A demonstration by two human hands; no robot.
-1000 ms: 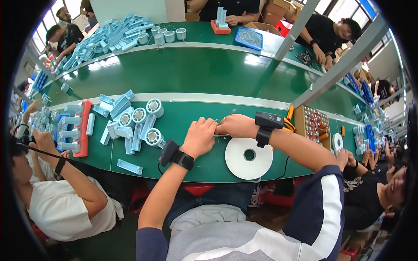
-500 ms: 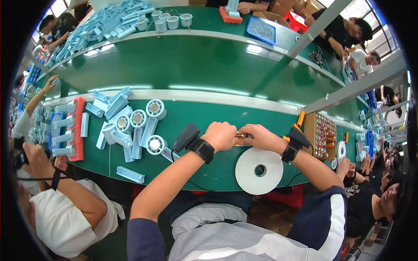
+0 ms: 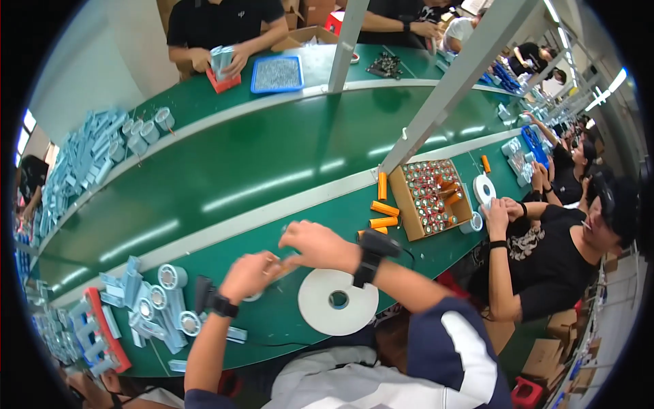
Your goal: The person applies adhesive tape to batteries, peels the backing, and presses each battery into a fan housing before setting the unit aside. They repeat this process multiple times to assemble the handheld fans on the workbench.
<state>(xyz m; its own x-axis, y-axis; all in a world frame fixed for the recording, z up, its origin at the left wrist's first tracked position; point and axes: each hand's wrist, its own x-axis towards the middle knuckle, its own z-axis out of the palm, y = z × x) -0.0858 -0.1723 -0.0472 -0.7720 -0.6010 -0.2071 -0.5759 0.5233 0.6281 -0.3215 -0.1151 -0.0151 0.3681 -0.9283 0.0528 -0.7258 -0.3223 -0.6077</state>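
My left hand [image 3: 249,277], bent at the fingers, closes over something small and pale-orange that blur keeps me from naming. Just right of it and slightly farther away, my right hand [image 3: 315,244] arches with its fingertips smeared by motion; whether it grips anything is unclear. A large white roll [image 3: 317,310], flat with a dark-centred core, lies on the green table nearest my right wrist. Part of a pale round thing [image 3: 254,296] peeks out below my left hand. Both wrists carry black straps with dark devices.
Orange cylindrical cells [image 3: 384,208] lie beside a cardboard box [image 3: 411,215] of upright, red-topped cylinders. Light-blue fan housings [image 3: 172,277] pile up left, by a red rack [image 3: 107,330]. A grey metal post [image 3: 436,95] rises beyond the box. A co-worker [image 3: 545,255] sits to the right.
The view has swung right, so the box and orange cells now sit nearer the middle. My hands, together over an orange item before, are now slightly apart, the right one higher.
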